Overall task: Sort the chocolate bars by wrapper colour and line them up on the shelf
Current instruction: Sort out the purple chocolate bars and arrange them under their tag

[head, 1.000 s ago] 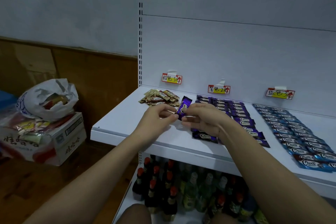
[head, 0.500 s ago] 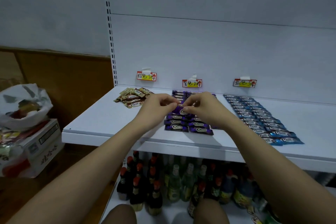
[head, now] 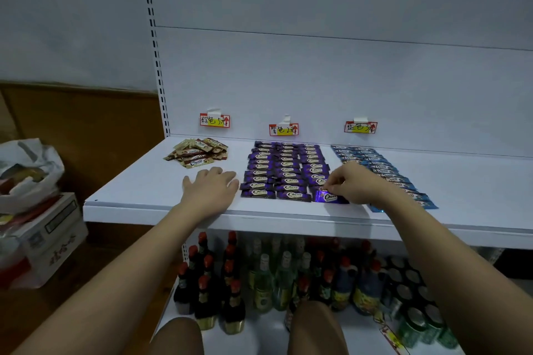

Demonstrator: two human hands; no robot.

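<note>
A: Where is the purple bar [head: 330,197] sitting relative to the right hand [head: 353,183]?

B: It is lying flat at the front of the white shelf [head: 138,193], at the near end of the right-most column of the purple rows [head: 285,170], and the right hand is hovering right over its far edge, fingertips curling down and pinching the wrapper's upper corner.

A: And the left hand [head: 210,186]?

B: It is resting palm down on the shelf with fingers straight and spread, grasping nothing, just beside the left edge of the purple rows and in front of the brown pile [head: 199,153] (those bars are lying loose and overlapping, not lined up).

A: What is lying past the right hand?

B: The blue bars [head: 383,170] are running in a line from the back panel toward the shelf's front edge, with the right wrist partly covering them. Three price tags [head: 284,130] are sticking to the back panel, one behind each colour group.

A: Anything below?

B: Bottles [head: 230,282] are standing on the lower shelf, and a cardboard box [head: 49,236] with a plastic bag [head: 28,164] on it is sitting on the floor to the left
</note>
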